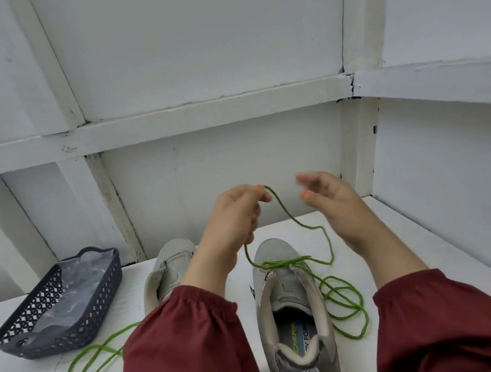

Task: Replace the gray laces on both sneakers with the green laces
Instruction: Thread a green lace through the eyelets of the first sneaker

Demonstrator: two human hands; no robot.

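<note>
**A soft green lace, held up by one end**

From the head camera, the left hand is lifted over the shoes. Its thumb and finger pinch the green lace close to the tip. The right hand is up beside it, just apart from the lace. Its fingers look spread and hold nothing, though that hand is blurry, so this is not certain.

The lace runs down from the pinch to the right sneaker, crosses the far holes near the toe, then lies in loose loops on the table to the right. It is thin, light and floppy. It will not push through a hole unless it is held right at the stiff tip, and it can tangle in its own loops.

The left sneaker sits half hidden behind the left arm with no lace showing. A second green lace lies curled on the near left. A dark basket stands on the far left.
</note>
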